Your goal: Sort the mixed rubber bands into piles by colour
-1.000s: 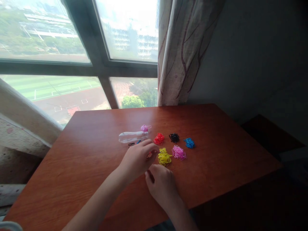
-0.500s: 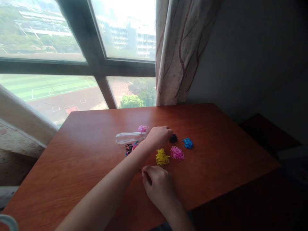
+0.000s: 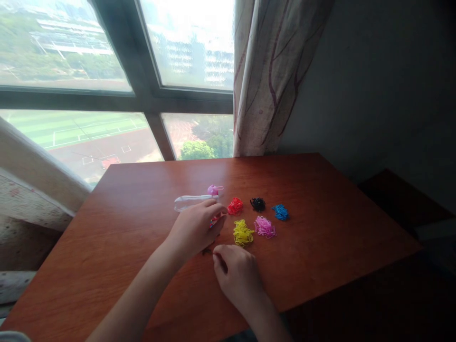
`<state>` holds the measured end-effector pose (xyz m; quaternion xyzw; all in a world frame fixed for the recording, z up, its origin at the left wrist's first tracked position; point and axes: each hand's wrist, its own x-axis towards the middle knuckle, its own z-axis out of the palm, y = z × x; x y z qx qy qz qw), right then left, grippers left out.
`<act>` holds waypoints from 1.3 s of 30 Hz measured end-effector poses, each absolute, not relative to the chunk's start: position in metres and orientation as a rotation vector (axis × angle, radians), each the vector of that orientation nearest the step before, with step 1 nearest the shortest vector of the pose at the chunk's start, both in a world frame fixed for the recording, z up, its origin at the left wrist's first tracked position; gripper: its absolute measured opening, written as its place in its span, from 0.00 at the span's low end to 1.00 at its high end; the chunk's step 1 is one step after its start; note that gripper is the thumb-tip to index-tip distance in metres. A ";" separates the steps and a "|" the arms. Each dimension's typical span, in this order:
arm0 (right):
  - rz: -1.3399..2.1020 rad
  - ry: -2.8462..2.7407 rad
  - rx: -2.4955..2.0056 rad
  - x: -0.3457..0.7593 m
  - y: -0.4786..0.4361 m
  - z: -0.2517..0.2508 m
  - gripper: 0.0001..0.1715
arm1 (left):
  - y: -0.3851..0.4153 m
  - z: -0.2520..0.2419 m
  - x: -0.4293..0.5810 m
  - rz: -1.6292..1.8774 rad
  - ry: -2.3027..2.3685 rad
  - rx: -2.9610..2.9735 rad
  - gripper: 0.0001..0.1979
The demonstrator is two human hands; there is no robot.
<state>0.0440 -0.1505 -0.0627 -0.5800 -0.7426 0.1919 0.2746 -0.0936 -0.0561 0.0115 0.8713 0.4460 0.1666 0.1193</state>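
Observation:
My left hand [image 3: 199,223] hovers over a partly hidden mixed pile of small bands [image 3: 214,221], thumb and fingers apart, nothing visible between them. Just right of its fingertips lies a red pile [image 3: 235,206]. My right hand [image 3: 235,266] rests nearer the front edge, thumb and forefinger pinched; whatever it may hold is too small to name. Beside that pinch are a few dark bands [image 3: 206,251]. Loose bands also form a yellow pile [image 3: 242,233], a pink pile [image 3: 265,227], a black pile [image 3: 257,204] and a blue pile [image 3: 281,212].
A clear plastic bottle-like container [image 3: 183,202] lies behind my left hand, with a pink piece [image 3: 213,190] at its right end. The wooden table [image 3: 320,228] meets a window and a curtain [image 3: 263,85]. A pale round rim [image 3: 14,337] shows at the bottom left corner.
My left hand has moved left and nearer, from beside the black pile to over the mixed pile, uncovering the red pile. My right hand is nearly where it was.

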 end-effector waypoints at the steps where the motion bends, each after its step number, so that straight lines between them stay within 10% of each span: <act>1: 0.516 -1.993 -1.549 0.044 -0.151 -0.063 0.07 | -0.063 0.007 -0.105 0.557 1.307 2.465 0.08; 39: 0.466 -1.994 -1.602 0.040 -0.151 -0.060 0.09 | -0.119 -0.044 -0.158 0.544 1.473 2.208 0.11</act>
